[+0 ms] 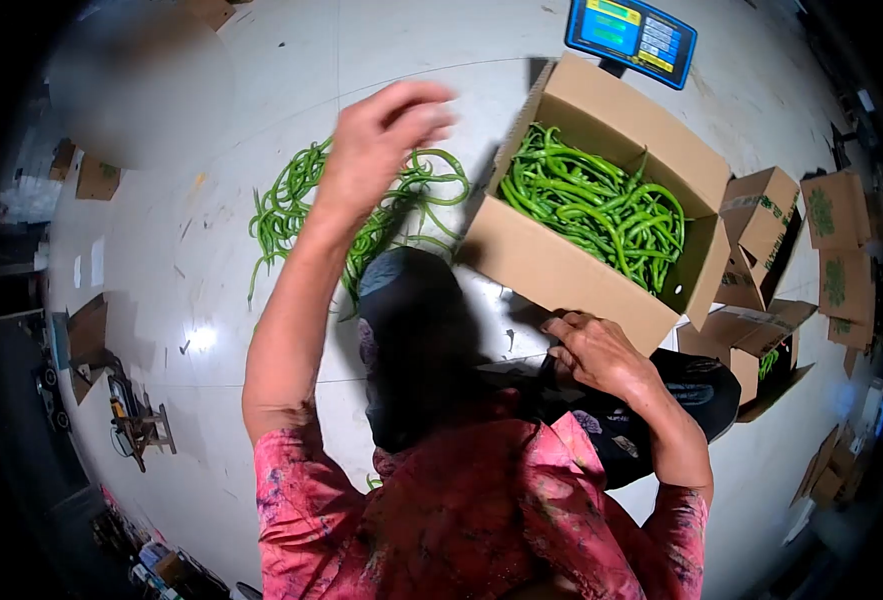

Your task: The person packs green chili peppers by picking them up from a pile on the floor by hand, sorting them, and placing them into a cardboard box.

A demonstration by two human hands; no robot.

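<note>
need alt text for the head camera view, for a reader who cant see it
A person's left hand, blurred, hangs over loose long green peppers on a pale floor, beside an open cardboard box holding more peppers. The right hand is curled near the box's close side. A blue-framed display stands beyond the box.

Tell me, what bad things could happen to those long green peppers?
The loose peppers lie on the floor close to the person's left leg, so some might get squashed. The open box has the right hand near its side, so a knock might spill the peppers inside.
</note>
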